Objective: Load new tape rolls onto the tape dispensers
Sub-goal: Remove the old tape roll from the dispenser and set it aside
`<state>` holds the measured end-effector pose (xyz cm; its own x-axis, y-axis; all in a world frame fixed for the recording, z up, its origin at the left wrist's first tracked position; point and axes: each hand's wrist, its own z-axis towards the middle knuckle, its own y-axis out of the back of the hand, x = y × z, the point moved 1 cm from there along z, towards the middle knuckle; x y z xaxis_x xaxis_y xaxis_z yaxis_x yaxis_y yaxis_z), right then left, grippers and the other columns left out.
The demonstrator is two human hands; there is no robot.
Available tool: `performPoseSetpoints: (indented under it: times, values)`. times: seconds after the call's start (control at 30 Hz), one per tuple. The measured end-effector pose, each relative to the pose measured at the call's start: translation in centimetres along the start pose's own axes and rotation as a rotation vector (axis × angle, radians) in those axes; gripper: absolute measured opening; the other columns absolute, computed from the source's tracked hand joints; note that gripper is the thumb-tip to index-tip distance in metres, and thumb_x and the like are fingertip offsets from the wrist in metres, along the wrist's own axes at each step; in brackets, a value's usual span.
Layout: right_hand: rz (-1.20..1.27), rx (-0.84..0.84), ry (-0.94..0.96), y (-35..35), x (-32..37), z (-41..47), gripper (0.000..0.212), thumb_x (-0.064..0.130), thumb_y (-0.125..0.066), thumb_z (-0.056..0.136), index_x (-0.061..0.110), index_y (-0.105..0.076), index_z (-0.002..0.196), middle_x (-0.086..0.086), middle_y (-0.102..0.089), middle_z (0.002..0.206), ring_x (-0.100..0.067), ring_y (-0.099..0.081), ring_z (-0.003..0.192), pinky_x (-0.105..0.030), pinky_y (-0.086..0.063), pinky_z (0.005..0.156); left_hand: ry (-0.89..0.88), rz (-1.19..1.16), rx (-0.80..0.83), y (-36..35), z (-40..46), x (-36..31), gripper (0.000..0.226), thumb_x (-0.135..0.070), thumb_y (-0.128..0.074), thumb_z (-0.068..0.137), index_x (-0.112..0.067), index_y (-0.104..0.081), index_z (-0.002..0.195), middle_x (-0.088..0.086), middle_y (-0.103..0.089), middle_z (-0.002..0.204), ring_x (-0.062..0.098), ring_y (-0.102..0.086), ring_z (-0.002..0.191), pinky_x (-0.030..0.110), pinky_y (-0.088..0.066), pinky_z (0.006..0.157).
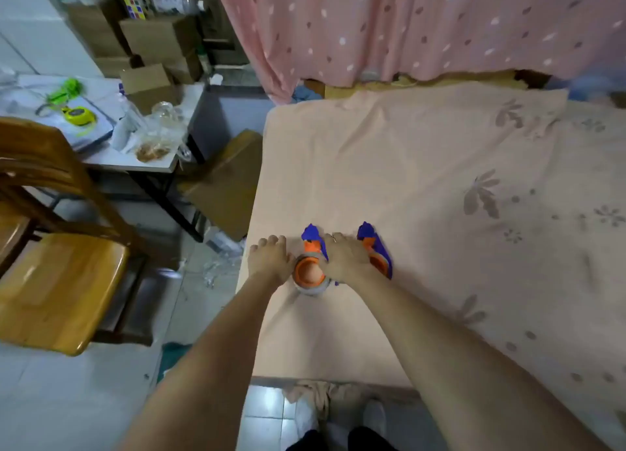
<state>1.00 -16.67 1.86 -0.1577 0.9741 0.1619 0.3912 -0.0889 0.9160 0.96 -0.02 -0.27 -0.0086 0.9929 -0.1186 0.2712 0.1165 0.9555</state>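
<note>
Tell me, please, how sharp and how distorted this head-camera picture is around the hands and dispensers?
Head view: soft throughout, with motion blur on the left hand, right hand and blue-and-orange tape dispensers; wide-angle bending curves the wooden chair; light is even, without harsh glare.

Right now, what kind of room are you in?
Probably a bedroom that doubles as storage. A bed with a flowered sheet sits under a pink curtain, and cardboard boxes are stacked behind a cluttered desk and a wooden chair.
</note>
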Motion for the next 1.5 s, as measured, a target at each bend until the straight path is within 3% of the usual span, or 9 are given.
performPoseSetpoints:
  times: [0.1, 0.27, 0.37, 0.6, 0.73, 0.93, 1.13, 1.3, 1.5]
  values:
    - [0.034, 0.045, -0.063, -1.4, -0.2, 0.2, 0.048, 0.020, -0.049, 0.092, 0.013, -0.041, 0.139, -0.010, -0.060, 0.124, -0.029, -0.059, 0.113, -0.035, -0.043, 0.078, 0.062, -0.210, 0.130, -2.0, 0.0, -0.3, 0.042, -0.037, -0.042, 0.095, -0.007, -0.045, 0.125, 0.014, -0.048, 0.126, 0.036, -0.053, 0.112, 0.043, -0.044, 0.086]
    - [0.067, 0.046, -0.077, -3.2, 0.2, 0.6, 0.036, 0.010, -0.051, 0.092, 0.006, -0.049, 0.127, -0.015, -0.061, 0.123, -0.033, -0.060, 0.111, -0.039, -0.049, 0.085, 0.112, -0.505, 0.174, -4.4, -0.1, -1.1, 0.030, -0.020, -0.054, 0.087, -0.005, -0.052, 0.114, 0.018, -0.054, 0.115, 0.038, -0.058, 0.104, 0.038, -0.044, 0.086]
    - [0.070, -0.010, -0.107, -3.7, 0.7, 1.0, 0.035, 0.010, -0.050, 0.093, 0.006, -0.049, 0.128, -0.015, -0.060, 0.124, -0.033, -0.059, 0.113, -0.039, -0.049, 0.087, 0.133, -0.540, 0.152, -5.1, -0.4, -1.0, 0.028, -0.015, -0.057, 0.084, -0.007, -0.054, 0.110, 0.016, -0.058, 0.110, 0.036, -0.058, 0.099, 0.034, -0.043, 0.081]
    - [0.166, 0.007, -0.089, -4.3, 1.5, 0.3, 0.045, 0.006, -0.052, 0.088, 0.012, -0.047, 0.132, -0.013, -0.059, 0.121, -0.033, -0.062, 0.103, -0.037, -0.047, 0.074, 0.129, -0.566, 0.123, -5.7, -1.7, 1.0, 0.024, -0.017, -0.060, 0.084, -0.008, -0.057, 0.106, 0.015, -0.059, 0.102, 0.033, -0.058, 0.091, 0.029, -0.038, 0.071]
    - [0.034, -0.020, -0.052, -3.1, 0.2, 0.1, 0.039, 0.006, -0.043, 0.095, 0.013, -0.047, 0.133, -0.013, -0.063, 0.116, -0.034, -0.062, 0.103, -0.037, -0.041, 0.067, 0.100, -0.566, 0.122, -5.6, -2.1, 1.3, 0.027, -0.021, -0.061, 0.085, -0.010, -0.057, 0.110, 0.014, -0.060, 0.105, 0.032, -0.059, 0.093, 0.030, -0.040, 0.074]
    - [-0.081, -0.011, -0.034, -2.7, 0.8, 0.2, 0.036, 0.006, -0.042, 0.098, 0.011, -0.045, 0.134, -0.011, -0.063, 0.119, -0.031, -0.062, 0.106, -0.036, -0.048, 0.074, 0.097, -0.563, 0.127, -5.6, -2.2, 1.9, 0.026, -0.024, -0.059, 0.087, -0.010, -0.057, 0.109, 0.013, -0.060, 0.105, 0.029, -0.058, 0.089, 0.029, -0.040, 0.073]
    - [0.233, -0.370, -0.181, -4.4, 3.6, -1.5, 0.033, 0.020, -0.058, 0.090, 0.007, -0.055, 0.120, -0.011, -0.057, 0.116, -0.028, -0.059, 0.101, -0.036, -0.051, 0.073, 0.184, -0.510, 0.252, -5.4, -1.4, 1.9, 0.038, -0.034, -0.046, 0.095, -0.006, -0.053, 0.121, 0.015, -0.052, 0.122, 0.034, -0.058, 0.106, 0.040, -0.045, 0.090]
    - [0.279, -0.117, -0.295, -7.4, 4.4, -2.8, 0.044, 0.024, -0.053, 0.094, 0.011, -0.046, 0.135, -0.010, -0.053, 0.127, -0.026, -0.057, 0.112, -0.034, -0.051, 0.082, 0.162, -0.513, 0.282, -5.3, -1.1, 2.1, 0.026, -0.021, -0.053, 0.091, 0.002, -0.063, 0.099, 0.020, -0.065, 0.106, 0.035, -0.061, 0.096, 0.034, -0.043, 0.076]
    - [0.295, -0.018, -0.288, -7.2, 4.0, -1.5, 0.027, 0.012, -0.047, 0.096, 0.008, -0.057, 0.121, -0.011, -0.070, 0.103, -0.028, -0.066, 0.092, -0.038, -0.057, 0.076, 0.200, -0.492, 0.249, -5.5, -1.0, 1.8, 0.022, -0.013, -0.053, 0.088, 0.002, -0.065, 0.098, 0.019, -0.069, 0.103, 0.033, -0.061, 0.090, 0.032, -0.042, 0.071]
